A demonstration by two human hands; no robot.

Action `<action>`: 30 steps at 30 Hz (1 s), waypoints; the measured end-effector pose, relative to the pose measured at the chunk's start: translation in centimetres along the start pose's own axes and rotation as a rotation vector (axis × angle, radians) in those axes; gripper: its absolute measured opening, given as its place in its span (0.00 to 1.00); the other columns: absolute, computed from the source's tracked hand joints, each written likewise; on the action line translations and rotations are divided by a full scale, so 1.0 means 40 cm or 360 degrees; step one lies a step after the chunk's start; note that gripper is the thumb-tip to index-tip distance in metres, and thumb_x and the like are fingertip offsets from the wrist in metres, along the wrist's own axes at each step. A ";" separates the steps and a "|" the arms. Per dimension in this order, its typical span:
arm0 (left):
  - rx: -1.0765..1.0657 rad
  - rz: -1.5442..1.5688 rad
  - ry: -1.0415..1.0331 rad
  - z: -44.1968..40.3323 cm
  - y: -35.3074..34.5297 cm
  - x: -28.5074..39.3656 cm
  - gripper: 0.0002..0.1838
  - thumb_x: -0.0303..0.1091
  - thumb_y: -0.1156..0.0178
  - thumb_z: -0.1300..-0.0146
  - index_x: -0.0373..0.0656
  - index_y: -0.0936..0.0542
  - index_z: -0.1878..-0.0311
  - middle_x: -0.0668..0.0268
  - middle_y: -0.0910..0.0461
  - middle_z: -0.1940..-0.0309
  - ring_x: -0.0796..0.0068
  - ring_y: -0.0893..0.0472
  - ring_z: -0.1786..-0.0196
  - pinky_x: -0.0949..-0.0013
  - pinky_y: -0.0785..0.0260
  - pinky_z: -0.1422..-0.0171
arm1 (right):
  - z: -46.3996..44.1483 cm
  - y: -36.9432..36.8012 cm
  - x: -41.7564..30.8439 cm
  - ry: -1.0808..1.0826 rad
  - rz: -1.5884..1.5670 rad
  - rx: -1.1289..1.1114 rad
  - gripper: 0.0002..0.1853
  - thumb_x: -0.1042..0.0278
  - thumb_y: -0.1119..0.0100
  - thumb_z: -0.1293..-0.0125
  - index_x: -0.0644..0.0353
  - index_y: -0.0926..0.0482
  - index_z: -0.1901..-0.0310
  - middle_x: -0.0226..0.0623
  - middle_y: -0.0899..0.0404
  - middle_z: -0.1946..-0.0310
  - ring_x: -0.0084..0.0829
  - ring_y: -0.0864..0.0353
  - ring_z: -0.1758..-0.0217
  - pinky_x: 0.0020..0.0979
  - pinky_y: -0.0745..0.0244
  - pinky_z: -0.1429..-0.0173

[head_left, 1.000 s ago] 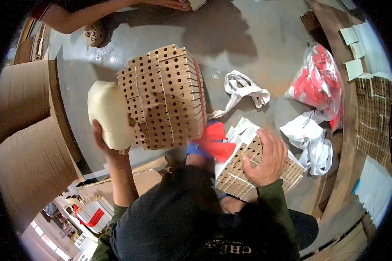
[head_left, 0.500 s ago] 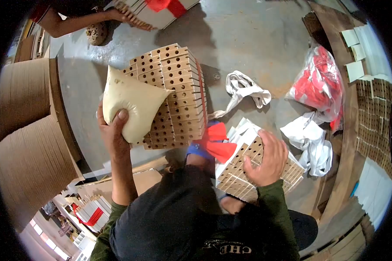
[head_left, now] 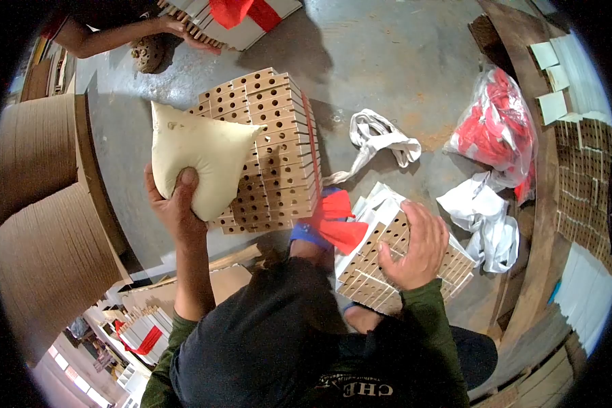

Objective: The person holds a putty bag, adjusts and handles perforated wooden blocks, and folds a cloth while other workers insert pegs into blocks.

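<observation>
My left hand [head_left: 177, 197] is closed round a plump, cream-coloured bag [head_left: 204, 153] with pointed corners, the thumb pressed into its lower part. The bag is held over the left side of a large block of stacked slotted boards [head_left: 279, 149], whose upper face shows rows of round holes. Lying spread on a smaller stack of boards with holes [head_left: 367, 272] is my right hand [head_left: 418, 248], fingers pointing away and thumb to the left. Red cloth ties [head_left: 343, 221] lie at the smaller stack's left edge.
White cloth strips [head_left: 381, 139] and a white cloth bundle [head_left: 483, 214] lie on the floor. A clear bag of red cloth [head_left: 496, 126] stands right. Brown sheets [head_left: 34, 143] are piled left. Another person's hand [head_left: 190, 37] holds a red-tied stack [head_left: 251, 20] at the top.
My left hand and the cream-coloured bag have shifted slightly left, and the bag looks a little turned. The other person's stack has moved slightly left and up. My right hand stays put.
</observation>
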State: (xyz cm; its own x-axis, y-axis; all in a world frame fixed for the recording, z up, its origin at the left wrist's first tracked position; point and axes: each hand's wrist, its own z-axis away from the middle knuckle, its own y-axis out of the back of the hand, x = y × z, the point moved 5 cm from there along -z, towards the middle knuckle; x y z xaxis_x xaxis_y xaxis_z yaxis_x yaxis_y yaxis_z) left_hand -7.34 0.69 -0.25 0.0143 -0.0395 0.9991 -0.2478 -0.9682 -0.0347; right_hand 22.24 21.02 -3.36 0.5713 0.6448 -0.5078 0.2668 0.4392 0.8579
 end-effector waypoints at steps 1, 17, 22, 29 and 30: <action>-0.0009 -0.0035 -0.0030 -0.001 -0.003 0.005 0.24 0.24 0.32 0.52 0.38 0.28 0.49 0.64 0.22 0.60 0.74 0.22 0.59 0.70 0.26 0.54 | -0.001 0.000 0.000 0.0003 -0.0001 0.0000 0.36 0.57 0.38 0.56 0.54 0.34 0.41 0.39 0.30 0.45 0.40 0.34 0.39 0.50 0.48 0.36; 0.0036 -0.0190 -0.0088 -0.008 -0.061 0.006 0.23 0.23 0.32 0.52 0.37 0.26 0.50 0.62 0.21 0.59 0.73 0.21 0.58 0.69 0.27 0.52 | 0.000 0.000 0.002 -0.0027 0.0014 -0.0017 0.35 0.57 0.38 0.56 0.54 0.34 0.42 0.38 0.30 0.45 0.39 0.34 0.39 0.50 0.48 0.35; 0.0017 -0.0162 -0.0143 -0.008 -0.024 0.020 0.20 0.23 0.37 0.47 0.37 0.28 0.50 0.61 0.21 0.60 0.70 0.20 0.60 0.68 0.24 0.56 | -0.002 0.000 -0.001 -0.0019 0.0007 -0.0010 0.35 0.56 0.38 0.56 0.54 0.34 0.42 0.38 0.30 0.45 0.39 0.34 0.39 0.50 0.48 0.35; 0.0023 -0.0201 -0.0114 -0.004 -0.012 0.024 0.20 0.21 0.33 0.51 0.37 0.25 0.53 0.63 0.20 0.61 0.74 0.21 0.59 0.69 0.26 0.52 | -0.001 0.001 0.000 -0.0018 0.0014 -0.0013 0.35 0.56 0.38 0.56 0.54 0.34 0.42 0.38 0.30 0.46 0.39 0.34 0.40 0.50 0.48 0.36; 0.0023 -0.0201 -0.0114 -0.004 -0.015 0.024 0.20 0.21 0.33 0.51 0.37 0.25 0.53 0.63 0.20 0.61 0.74 0.21 0.59 0.69 0.26 0.52 | -0.001 0.000 0.000 -0.0015 0.0013 -0.0015 0.36 0.56 0.38 0.56 0.54 0.34 0.42 0.38 0.30 0.45 0.39 0.34 0.39 0.50 0.48 0.36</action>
State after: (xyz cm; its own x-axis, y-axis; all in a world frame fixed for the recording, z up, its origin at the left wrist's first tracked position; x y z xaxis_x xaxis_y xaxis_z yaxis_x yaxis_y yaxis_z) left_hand -7.33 1.28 0.74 0.1136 0.0662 0.9913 -0.2258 -0.9700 0.0906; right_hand 22.20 21.06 -3.35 0.5809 0.6424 -0.4999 0.2547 0.4399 0.8612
